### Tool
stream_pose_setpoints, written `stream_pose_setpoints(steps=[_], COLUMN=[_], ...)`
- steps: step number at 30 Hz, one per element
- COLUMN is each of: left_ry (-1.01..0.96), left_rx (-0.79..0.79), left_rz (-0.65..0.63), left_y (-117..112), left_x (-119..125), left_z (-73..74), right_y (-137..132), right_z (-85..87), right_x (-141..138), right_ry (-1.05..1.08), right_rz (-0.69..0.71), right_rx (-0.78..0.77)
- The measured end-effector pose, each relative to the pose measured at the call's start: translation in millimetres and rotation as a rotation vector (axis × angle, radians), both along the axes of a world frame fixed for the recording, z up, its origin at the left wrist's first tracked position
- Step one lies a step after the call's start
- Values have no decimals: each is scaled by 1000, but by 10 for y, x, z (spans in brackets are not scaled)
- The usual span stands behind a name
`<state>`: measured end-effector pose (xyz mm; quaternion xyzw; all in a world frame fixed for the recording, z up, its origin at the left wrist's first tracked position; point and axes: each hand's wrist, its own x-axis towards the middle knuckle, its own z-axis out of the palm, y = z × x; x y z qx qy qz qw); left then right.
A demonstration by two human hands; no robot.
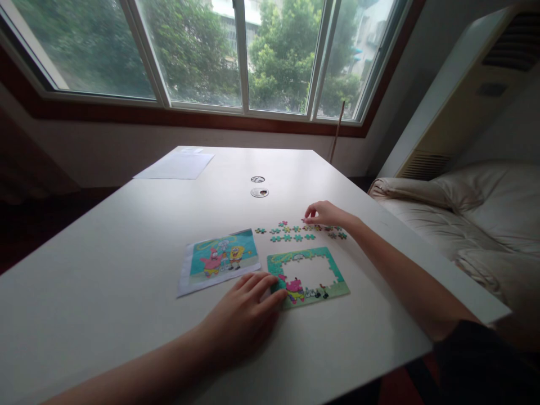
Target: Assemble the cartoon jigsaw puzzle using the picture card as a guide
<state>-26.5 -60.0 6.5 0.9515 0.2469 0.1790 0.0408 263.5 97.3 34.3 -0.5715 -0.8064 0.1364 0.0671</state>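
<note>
A partly filled jigsaw puzzle board (309, 275) lies on the white table (126, 236), its middle still bare white. My left hand (244, 309) rests flat beside it, fingers stretched out and touching the board's lower left corner. Beyond the board, several loose puzzle pieces (291, 232) are spread out. My right hand (327, 214) hovers over their far right end, fingers pinched on a small puzzle piece (304, 220). A printed reference picture (219, 261) with cartoon figures lies left of the board.
A sheet of white paper (177, 166) lies at the table's far left. Two round cable holes (259, 186) sit in the table's middle. A cushioned sofa (464, 219) stands close to the right edge. Windows run behind.
</note>
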Motion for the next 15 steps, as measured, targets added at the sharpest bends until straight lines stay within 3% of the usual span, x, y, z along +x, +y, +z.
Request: stream_pose_setpoints(steps=[8, 15], left_ry=[-22, 1], left_rx=[2, -8], left_rz=[3, 6], left_y=[-7, -15], left_x=[13, 4], left_z=[16, 26], right_y=[180, 300], right_z=[31, 52], right_x=[56, 9], right_ry=[0, 77], right_rz=[-8, 16], right_rx=[-242, -289])
